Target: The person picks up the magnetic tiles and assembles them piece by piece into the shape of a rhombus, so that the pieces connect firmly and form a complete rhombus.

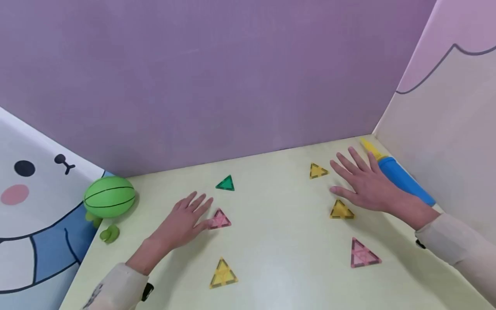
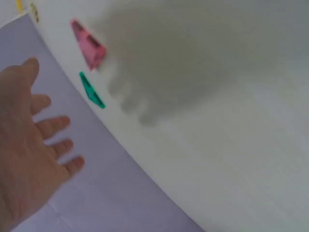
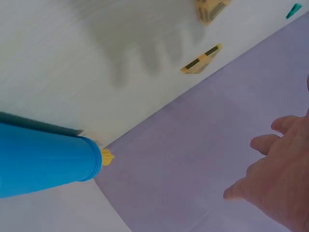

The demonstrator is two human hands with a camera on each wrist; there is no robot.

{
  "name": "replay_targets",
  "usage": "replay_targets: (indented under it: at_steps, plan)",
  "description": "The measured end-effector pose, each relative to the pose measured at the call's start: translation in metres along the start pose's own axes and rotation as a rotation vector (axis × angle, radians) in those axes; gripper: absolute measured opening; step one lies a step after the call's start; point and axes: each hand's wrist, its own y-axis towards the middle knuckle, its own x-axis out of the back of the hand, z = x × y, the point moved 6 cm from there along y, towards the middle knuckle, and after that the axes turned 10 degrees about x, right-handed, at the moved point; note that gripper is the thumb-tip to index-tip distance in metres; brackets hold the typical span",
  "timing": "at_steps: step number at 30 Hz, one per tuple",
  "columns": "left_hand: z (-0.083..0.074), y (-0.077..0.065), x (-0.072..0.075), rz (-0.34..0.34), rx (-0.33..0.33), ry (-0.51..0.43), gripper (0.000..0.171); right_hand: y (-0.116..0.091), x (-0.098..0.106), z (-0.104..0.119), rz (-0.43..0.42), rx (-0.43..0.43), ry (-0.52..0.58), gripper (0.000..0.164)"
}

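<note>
My left hand (image 1: pixel 181 221) hovers over the left part of the pale table, fingers spread, holding nothing. Its thumb overlaps a pink triangle tile (image 1: pixel 220 219) in the head view. A green triangle tile (image 1: pixel 226 183) lies beyond it, and a yellow triangle tile (image 1: pixel 223 274) lies nearer me. On the right, my right hand (image 1: pixel 366 185) is raised with fingers fanned out and empty. Two more yellow triangle tiles, one farther back (image 1: pixel 318 171) and one below the thumb (image 1: pixel 342 210), lie beside it. Another pink triangle tile (image 1: pixel 364 253) sits closer to the front.
A green ball with black lines (image 1: pixel 110 197) stands at the back left, with a small green object (image 1: pixel 110 234) before it. A blue bottle with a yellow nozzle (image 1: pixel 404 178) lies along the right panel. A purple panel (image 1: pixel 217 86) rises behind the table (image 1: pixel 283 224).
</note>
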Motion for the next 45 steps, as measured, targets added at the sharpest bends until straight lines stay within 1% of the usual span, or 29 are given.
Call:
replay_targets:
  at_steps: [2,5,8,10,11,13,15,17,18,20,22,25,28,30,31,34,37,41,45]
  plan:
    - [-0.007,-0.008,-0.001,0.010,-0.064,-0.003,0.062,0.000,0.002,0.003,0.002,0.010,0.004,0.079]
    - [-0.022,-0.026,-0.005,0.030,-0.182,-0.007,0.056,-0.001,0.005,0.010,0.013,0.026,0.013,0.076]
    - [-0.036,-0.047,-0.014,0.091,-0.279,-0.015,0.051,-0.002,0.007,0.018,0.021,0.043,0.015,0.071]
    - [-0.042,-0.057,-0.020,0.132,-0.311,-0.016,0.049,-0.001,0.006,0.021,0.037,0.047,0.020,0.071]
    - [-0.044,-0.061,-0.022,0.135,-0.320,-0.011,0.048,-0.001,0.005,0.022,0.043,0.045,0.023,0.071]
    - [-0.046,-0.063,-0.023,0.123,-0.320,0.002,0.048,-0.002,0.003,0.023,0.052,0.036,0.036,0.071]
    - [-0.044,-0.062,-0.023,0.099,-0.315,0.028,0.050,-0.002,0.001,0.024,0.054,0.030,0.040,0.072]
    - [-0.041,-0.057,-0.023,0.074,-0.311,0.048,0.052,-0.002,0.001,0.024,0.053,0.022,0.041,0.072]
    - [-0.037,-0.053,-0.023,0.068,-0.298,0.049,0.054,-0.002,0.001,0.023,0.052,0.022,0.041,0.072]
    - [-0.029,-0.041,-0.023,0.061,-0.247,0.036,0.057,-0.001,0.002,0.023,0.053,0.022,0.037,0.072]
    - [-0.018,-0.022,-0.024,0.053,-0.178,0.027,0.061,0.000,0.002,0.023,0.054,0.023,0.036,0.072]
    - [-0.002,0.012,-0.029,0.065,-0.069,0.021,0.065,0.001,0.002,0.024,0.054,0.024,0.031,0.072]
    - [0.007,0.044,-0.038,0.103,-0.008,-0.011,0.068,0.000,0.001,0.026,0.051,0.028,0.031,0.071]
    - [0.011,0.060,-0.044,0.133,0.018,-0.043,0.069,0.000,0.000,0.027,0.045,0.033,0.031,0.071]
    - [0.011,0.065,-0.048,0.151,0.032,-0.060,0.069,-0.001,0.000,0.028,0.042,0.035,0.031,0.071]
    - [0.010,0.074,-0.055,0.181,0.052,-0.081,0.072,-0.003,-0.002,0.029,0.039,0.039,0.029,0.070]
    - [0.004,0.076,-0.057,0.182,0.054,-0.080,0.073,-0.003,-0.002,0.030,0.037,0.043,0.022,0.069]
    - [-0.012,0.076,-0.053,0.166,0.013,-0.054,0.071,0.000,0.000,0.033,0.029,0.054,0.022,0.068]
    - [-0.035,0.074,-0.048,0.181,-0.044,-0.044,0.071,0.008,-0.001,0.041,0.030,0.086,0.014,0.065]
